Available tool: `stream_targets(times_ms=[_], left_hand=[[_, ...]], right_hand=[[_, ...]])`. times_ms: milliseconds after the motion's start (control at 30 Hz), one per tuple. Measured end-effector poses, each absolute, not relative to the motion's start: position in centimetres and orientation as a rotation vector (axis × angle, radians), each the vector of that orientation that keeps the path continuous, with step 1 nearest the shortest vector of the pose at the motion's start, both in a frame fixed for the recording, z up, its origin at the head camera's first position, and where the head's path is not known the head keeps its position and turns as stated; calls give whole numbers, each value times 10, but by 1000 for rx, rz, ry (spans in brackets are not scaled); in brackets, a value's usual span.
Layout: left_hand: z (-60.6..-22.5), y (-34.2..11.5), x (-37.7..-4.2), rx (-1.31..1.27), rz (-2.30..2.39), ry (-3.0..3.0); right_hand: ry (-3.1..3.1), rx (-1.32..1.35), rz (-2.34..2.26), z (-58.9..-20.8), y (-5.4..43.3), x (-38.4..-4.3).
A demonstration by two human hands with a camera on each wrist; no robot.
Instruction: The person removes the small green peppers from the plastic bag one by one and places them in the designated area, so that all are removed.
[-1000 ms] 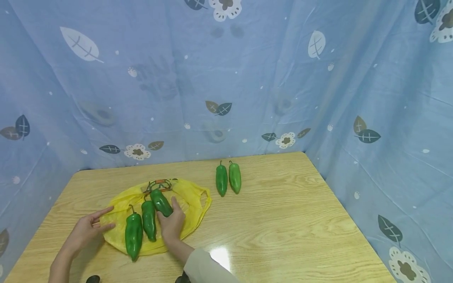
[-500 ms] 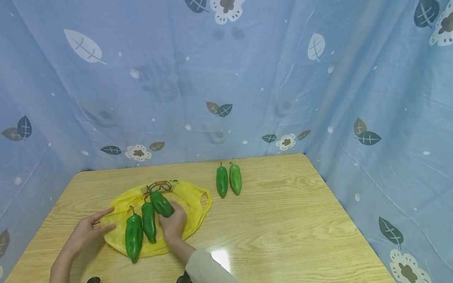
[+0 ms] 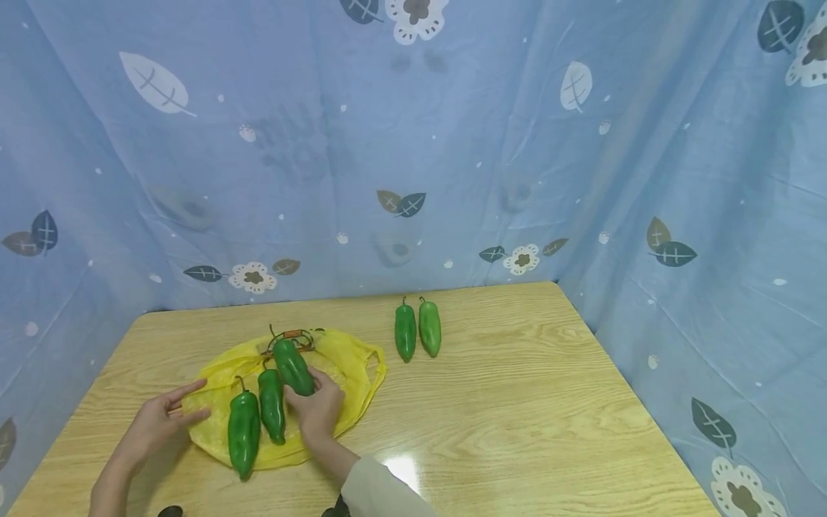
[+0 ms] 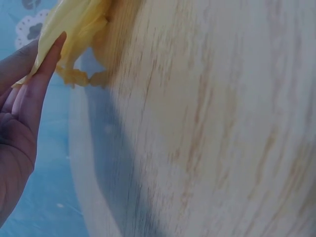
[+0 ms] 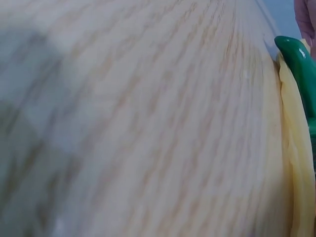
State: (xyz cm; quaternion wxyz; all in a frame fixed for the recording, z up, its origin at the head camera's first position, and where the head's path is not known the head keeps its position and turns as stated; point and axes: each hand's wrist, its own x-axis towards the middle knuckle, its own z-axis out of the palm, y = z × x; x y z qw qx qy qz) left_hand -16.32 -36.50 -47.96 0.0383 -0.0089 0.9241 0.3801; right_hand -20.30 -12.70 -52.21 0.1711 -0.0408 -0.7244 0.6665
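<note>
In the head view my right hand (image 3: 318,409) grips the lower end of a green pepper (image 3: 292,365), its stem pointing away. This pepper lies over a flattened yellow plastic bag (image 3: 339,402). Left of it on the bag are a second green pepper (image 3: 271,406) and a third green pepper (image 3: 244,434), whose tip passes the near edge. My left hand (image 3: 155,427) is at the bag's left edge, thumb and forefinger spread. Up close in the left wrist view, the straight fingers (image 4: 42,74) touch the yellow plastic (image 4: 81,29). The right wrist view catches only one green pepper (image 5: 301,69) and the bag's edge (image 5: 296,148).
Two more green peppers, a darker one (image 3: 405,332) and a lighter one (image 3: 429,328), lie side by side at the back of the wooden table (image 3: 517,402). A blue patterned curtain (image 3: 452,143) hangs behind and beside the table. Dark round objects (image 3: 171,510) show at the front edge.
The pepper in my right hand has shifted slightly away, and its stem now shows above the bag's printed patch. My left hand stays in place.
</note>
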Motion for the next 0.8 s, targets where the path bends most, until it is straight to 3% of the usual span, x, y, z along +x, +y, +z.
stream_targets(times_ms=[800], left_hand=[[-480,-367,-163,-56,1155,2801]], right_hand=[[-1910,-50,2055,-514,-111,-195]])
